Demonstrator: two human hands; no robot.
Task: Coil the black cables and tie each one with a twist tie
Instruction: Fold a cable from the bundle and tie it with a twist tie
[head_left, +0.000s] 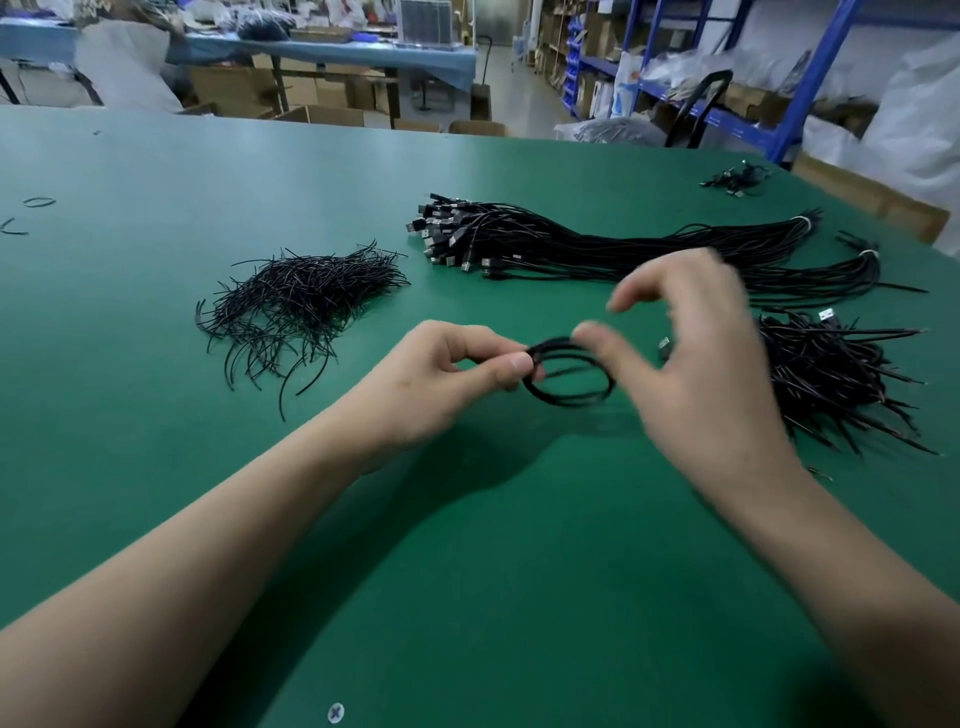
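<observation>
L hand (441, 387) pinches cable coil (566, 399); R hand (701, 374) blurred, fingers apart, hold unclear. Risk: untied loops spring open if my pinch slackens.

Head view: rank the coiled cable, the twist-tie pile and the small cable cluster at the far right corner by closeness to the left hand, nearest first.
1. coiled cable, pinched in the left hand.
2. twist-tie pile, ahead-left.
3. small cable cluster, far right corner.

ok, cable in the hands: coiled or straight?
Coiled. The cable forms a round loop of several turns, pinched at its left edge by the left hand; the right hand is blurred. No tie visible on it.
</observation>
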